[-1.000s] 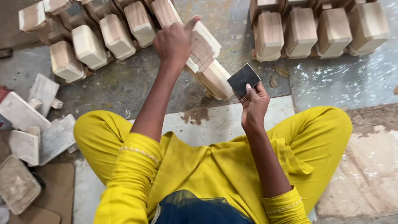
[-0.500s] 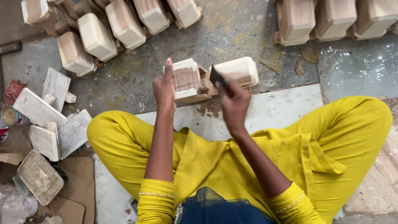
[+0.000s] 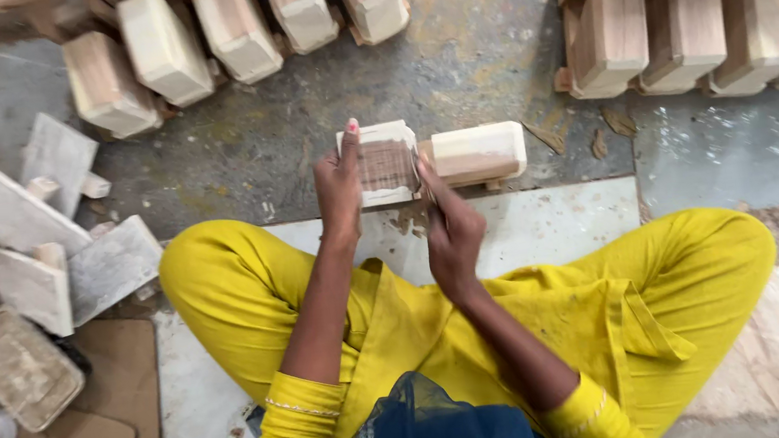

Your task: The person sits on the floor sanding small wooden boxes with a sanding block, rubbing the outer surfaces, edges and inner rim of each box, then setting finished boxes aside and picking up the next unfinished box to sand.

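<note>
Two hands work on one small wooden piece (image 3: 386,163) held up over the grey concrete floor (image 3: 478,50), just ahead of the knees of a person seated cross-legged in yellow trousers (image 3: 704,279). With the piece as landmark: the left hand (image 3: 341,183) clasps its left edge, thumb and fingers wrapped round it; the right hand (image 3: 450,231) comes in at its right edge with fingers pinched tight on something thin and dark, too hidden to name. Touching or just beyond the piece on the right lies a pale wooden block (image 3: 478,152); whether it is joined to the piece cannot be told. Beyond the piece, farther from the sitter, stands a row of similar blocks (image 3: 232,25), and off to the right a second row (image 3: 683,29). Well to the left of the piece lie flat white slabs (image 3: 18,220) and a shallow tray (image 3: 19,365) on cardboard. The piece itself is squarish and pale at its rim, with a browner, grainy face turned to the camera. A slip seems the chief risk: the piece is gripped at one edge only and in mid-air, so a hard push from the right hand could twist it loose or send the pinched object skidding onto the left fingers.
</note>
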`<state>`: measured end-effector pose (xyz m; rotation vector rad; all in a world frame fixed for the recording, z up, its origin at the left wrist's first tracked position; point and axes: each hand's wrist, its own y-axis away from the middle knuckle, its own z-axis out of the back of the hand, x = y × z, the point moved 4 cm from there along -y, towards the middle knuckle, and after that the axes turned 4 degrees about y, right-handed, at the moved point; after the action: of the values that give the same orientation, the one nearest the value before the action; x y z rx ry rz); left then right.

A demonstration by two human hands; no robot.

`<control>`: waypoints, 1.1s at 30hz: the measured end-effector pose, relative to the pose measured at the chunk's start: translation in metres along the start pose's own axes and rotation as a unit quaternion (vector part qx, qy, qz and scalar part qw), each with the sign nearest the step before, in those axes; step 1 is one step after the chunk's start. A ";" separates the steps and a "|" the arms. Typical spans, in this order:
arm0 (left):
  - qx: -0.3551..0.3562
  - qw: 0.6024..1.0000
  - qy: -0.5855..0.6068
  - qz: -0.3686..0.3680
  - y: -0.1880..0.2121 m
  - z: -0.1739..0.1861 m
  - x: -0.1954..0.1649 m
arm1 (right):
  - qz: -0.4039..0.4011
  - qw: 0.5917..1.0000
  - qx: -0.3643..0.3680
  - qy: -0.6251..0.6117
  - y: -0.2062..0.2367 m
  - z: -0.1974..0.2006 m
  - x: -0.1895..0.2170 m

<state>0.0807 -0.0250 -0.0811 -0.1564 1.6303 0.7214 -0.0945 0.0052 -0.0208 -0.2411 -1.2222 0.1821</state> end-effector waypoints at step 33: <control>0.026 0.999 -0.012 -0.037 0.012 -0.020 0.006 | -0.053 0.983 0.067 0.165 -0.019 0.014 -0.003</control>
<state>0.0566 -0.0241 -0.0819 -0.1700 1.6098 0.6217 -0.1090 -0.0123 -0.0139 -0.0834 -0.8872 0.1261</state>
